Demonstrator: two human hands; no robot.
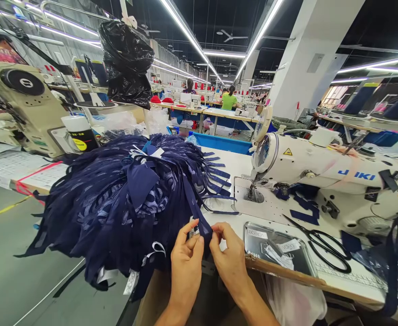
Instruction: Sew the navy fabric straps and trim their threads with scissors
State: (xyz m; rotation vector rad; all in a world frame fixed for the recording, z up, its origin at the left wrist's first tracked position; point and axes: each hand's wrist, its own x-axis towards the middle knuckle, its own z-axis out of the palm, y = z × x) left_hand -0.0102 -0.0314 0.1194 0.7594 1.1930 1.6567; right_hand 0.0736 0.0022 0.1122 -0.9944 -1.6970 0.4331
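A large heap of navy fabric strips [100,199] spreads over the left side of the table. One navy strip [196,209] runs down from the heap to both hands at the table's front edge. My left hand [187,260] pinches it between thumb and fingers, with a small white label [194,227] close by. On the strip's right side, my right hand [229,253] is closed on its edge. Beside my right hand lies a metal tray [308,258] holding white labels. Black scissors [324,244] rest to the right of the tray.
A white sewing machine [308,158] stands at the right, with navy scraps [304,216] under its arm. Another machine [25,104], a thread cone [80,133] and a black plastic bag [126,63] are at the left. A cardboard box edge [280,271] runs below the tray.
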